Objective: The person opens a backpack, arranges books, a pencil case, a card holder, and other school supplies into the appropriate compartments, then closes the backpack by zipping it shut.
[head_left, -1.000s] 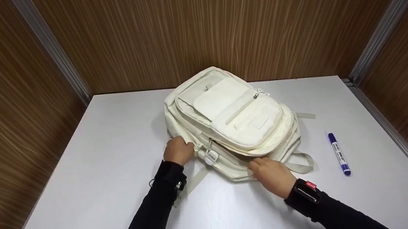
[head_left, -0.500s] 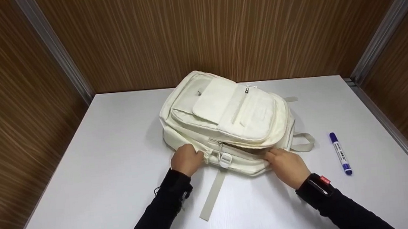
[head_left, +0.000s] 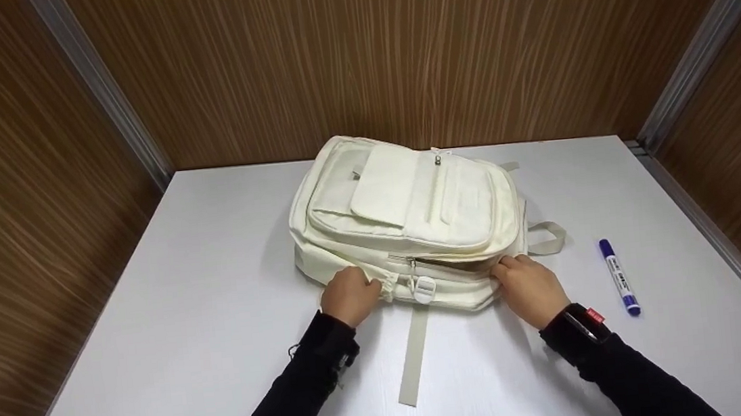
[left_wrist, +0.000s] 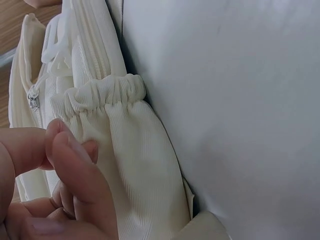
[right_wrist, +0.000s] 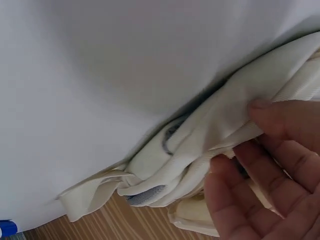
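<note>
A cream backpack (head_left: 370,201) lies on the white table, front pockets upward and its main zip partly undone along the near side. My left hand (head_left: 352,296) pinches the gathered side pocket (left_wrist: 135,160) with curled fingers, though the exact contact is partly hidden in the left wrist view. At the bag's right end, my right hand (head_left: 533,289) holds the lower edge of the zip opening. In the right wrist view the thumb (right_wrist: 272,115) lies outside the cloth, and the other fingers are on the opening's side. A white buckle (head_left: 424,290) hangs between the hands.
A blue-capped marker (head_left: 619,278) lies on the table to the right of the bag. One strap (head_left: 414,360) trails toward the near edge, and another strap loop (head_left: 547,238) sticks out at right. Wood-patterned panels (head_left: 355,53) enclose the table at back and sides.
The backpack has turned counterclockwise, its right end swinging away from me. Both hands have moved along with it to the right, the right hand also farther back. The near strap has swung into view.
</note>
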Demonstrator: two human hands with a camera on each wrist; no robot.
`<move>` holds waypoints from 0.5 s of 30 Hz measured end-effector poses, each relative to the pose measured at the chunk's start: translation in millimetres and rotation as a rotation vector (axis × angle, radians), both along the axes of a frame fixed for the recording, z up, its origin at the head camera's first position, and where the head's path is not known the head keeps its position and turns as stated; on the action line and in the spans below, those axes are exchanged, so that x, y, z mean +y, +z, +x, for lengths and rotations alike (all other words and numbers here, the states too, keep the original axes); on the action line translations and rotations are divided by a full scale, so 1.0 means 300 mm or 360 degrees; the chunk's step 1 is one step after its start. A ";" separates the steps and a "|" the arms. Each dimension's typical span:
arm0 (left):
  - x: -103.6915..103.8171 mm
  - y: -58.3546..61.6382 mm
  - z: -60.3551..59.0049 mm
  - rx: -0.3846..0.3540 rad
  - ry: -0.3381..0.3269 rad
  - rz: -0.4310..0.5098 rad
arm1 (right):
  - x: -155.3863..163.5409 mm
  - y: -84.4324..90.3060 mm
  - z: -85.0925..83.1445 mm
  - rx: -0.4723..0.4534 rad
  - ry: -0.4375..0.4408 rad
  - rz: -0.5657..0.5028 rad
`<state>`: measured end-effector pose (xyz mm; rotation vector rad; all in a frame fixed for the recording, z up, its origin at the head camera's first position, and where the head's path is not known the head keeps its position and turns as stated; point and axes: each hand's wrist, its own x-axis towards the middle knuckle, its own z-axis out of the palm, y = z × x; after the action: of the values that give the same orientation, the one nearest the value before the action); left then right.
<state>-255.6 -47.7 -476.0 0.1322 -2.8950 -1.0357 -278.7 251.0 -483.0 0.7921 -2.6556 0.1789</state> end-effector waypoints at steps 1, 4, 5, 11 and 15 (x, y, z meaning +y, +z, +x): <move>-0.002 -0.002 0.001 0.0003 -0.0006 0.0008 | -0.013 0.005 0.007 0.0008 -0.0001 -0.0005; -0.008 -0.008 0.005 0.0023 -0.0029 0.0030 | -0.068 0.019 0.031 0.0024 0.0007 -0.0079; -0.010 -0.009 0.007 0.0040 -0.0039 0.0032 | -0.092 0.024 0.039 0.0027 0.0017 -0.0125; -0.021 -0.016 0.018 0.0358 -0.0128 -0.0072 | -0.246 0.042 0.062 0.0094 0.0128 -0.0268; -0.028 -0.026 0.019 0.0746 -0.0251 -0.0261 | -0.323 0.035 0.055 0.0198 0.0120 -0.0218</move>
<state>-249.8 -56.3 -483.8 -0.3095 -2.5687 -0.7200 -262.3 154.0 -472.5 0.8310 -2.4694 0.3170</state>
